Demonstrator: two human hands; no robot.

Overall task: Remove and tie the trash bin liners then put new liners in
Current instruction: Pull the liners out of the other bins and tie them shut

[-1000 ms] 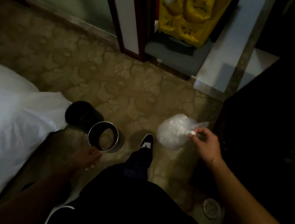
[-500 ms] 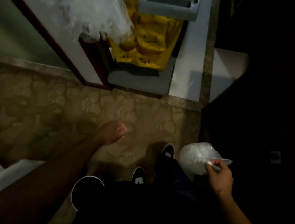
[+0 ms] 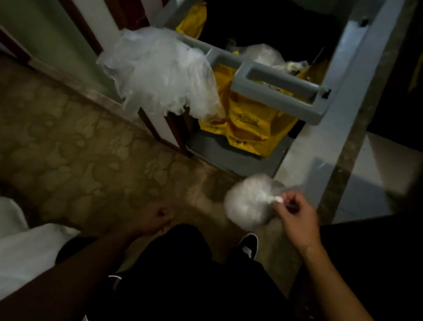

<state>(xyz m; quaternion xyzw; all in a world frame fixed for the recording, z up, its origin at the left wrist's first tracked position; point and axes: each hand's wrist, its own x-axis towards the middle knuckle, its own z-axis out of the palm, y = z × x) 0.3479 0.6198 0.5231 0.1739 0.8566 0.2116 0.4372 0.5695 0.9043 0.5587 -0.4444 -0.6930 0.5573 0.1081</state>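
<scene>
One tied liner point(image 3: 246, 206), a roundish white bundle, hangs from the right hand point(image 3: 295, 219), whose thumb and fingertips pinch its knotted neck. The neck points right toward that hand and the bulk swells to the left, above the patterned floor point(image 3: 77, 141). Ahead of it, a little to the left, stands the cleaning cart point(image 3: 275, 87), its yellow bag point(image 3: 247, 127) open at the top with other rubbish showing inside. The drop therefore looks like a forward and upward reach, and of the two hands the right is plainly nearer the opening. The left hand point(image 3: 154, 219) hangs lower and nearer the body, fingers loosely curled, with nothing seen in it, though the light there is dim. Fresh clear liners point(image 3: 159, 77) lie draped over the cart's near left corner, on the left hand's side, and are likely the next thing wanted.
</scene>
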